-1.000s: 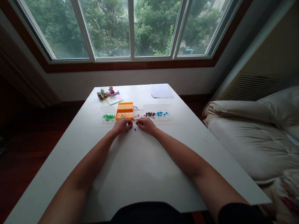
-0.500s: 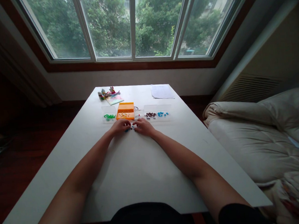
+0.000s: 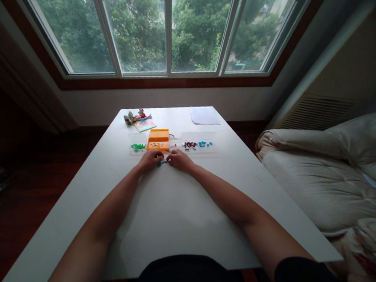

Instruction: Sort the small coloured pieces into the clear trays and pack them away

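Note:
My left hand [image 3: 151,159] rests on the white table [image 3: 177,211], its fingers curled over a short row of tiny blue and green pieces [image 3: 160,163]. Facing it is my right hand [image 3: 179,160], with fingertips pinched close together at the right end of that row. The pieces look like small bricks or beads, too small to tell. Whatever lies between the fingertips of either hand is hidden. Just beyond the left hand, an opened orange case [image 3: 157,133] holds small yellowish pieces.
Clear trays hold green pieces [image 3: 138,146], dark brown pieces [image 3: 190,144] and light blue pieces [image 3: 205,144]. Small figurines [image 3: 137,116], a pastel card [image 3: 145,125] and white paper sheets [image 3: 204,115] lie at the far end. A cream sofa [image 3: 333,168] stands to the right.
My right fingertips have come in slightly to the left and closed down over the end of the little row. The left hand stays nearly still.

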{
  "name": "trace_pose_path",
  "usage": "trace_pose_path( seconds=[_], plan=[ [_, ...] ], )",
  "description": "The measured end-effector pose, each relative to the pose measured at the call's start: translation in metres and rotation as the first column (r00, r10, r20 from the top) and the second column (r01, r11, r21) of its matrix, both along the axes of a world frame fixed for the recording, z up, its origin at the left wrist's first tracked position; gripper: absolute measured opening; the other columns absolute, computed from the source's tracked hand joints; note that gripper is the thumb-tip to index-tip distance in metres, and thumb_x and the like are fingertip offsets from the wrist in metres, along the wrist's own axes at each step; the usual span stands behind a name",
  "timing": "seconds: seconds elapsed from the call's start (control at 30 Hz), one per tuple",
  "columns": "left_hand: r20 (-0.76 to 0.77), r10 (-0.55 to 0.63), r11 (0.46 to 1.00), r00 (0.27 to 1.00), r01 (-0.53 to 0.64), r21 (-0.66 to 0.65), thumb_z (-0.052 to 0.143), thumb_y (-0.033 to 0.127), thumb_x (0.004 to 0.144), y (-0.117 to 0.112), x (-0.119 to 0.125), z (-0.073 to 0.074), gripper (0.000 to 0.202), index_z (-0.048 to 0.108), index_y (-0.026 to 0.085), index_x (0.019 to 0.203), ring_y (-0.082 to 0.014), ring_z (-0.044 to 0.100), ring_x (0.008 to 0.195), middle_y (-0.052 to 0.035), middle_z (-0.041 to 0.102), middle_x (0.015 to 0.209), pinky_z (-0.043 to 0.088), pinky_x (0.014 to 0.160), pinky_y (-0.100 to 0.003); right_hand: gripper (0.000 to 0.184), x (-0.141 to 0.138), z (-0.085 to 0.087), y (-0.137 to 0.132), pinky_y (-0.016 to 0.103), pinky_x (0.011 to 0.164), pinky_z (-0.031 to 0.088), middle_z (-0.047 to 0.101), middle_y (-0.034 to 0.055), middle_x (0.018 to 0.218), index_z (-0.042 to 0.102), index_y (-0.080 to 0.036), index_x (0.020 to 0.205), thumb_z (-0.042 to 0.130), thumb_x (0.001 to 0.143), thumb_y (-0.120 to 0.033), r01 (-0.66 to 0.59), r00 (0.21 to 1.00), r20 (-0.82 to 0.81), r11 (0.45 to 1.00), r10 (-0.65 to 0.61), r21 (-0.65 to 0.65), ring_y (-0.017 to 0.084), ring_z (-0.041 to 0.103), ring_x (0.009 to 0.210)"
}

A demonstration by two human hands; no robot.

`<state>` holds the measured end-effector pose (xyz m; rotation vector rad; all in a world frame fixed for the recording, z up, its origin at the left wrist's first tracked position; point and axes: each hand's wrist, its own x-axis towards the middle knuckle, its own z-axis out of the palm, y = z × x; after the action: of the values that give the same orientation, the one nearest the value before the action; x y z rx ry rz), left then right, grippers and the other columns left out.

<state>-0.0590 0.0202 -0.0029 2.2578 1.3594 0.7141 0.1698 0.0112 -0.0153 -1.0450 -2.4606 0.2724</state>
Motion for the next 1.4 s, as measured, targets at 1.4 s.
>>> trace_pose_path(
  seconds=[1.4],
  plan=[
    [-0.152, -0.051, 0.989, 0.987, 0.071, 0.126, 0.061, 0.027, 0.087, -0.010, 0.006, 0.004, 0.017, 0.077, 0.022, 0.088, -0.0215, 0.060, 0.089, -0.0059, 0.070, 0.092, 0.046, 0.079, -0.031, 0.017, 0.105, 0.013, 0.041, 0.030, 0.075, 0.038, 0.067, 0.0051, 0.083, 0.069, -0.017, 0.099, 0.054, 0.093, -0.024, 0.640, 0.655, -0.464, 0.764, -0.596, -0.079, 0.016, 0.054, 0.074]
  ],
)
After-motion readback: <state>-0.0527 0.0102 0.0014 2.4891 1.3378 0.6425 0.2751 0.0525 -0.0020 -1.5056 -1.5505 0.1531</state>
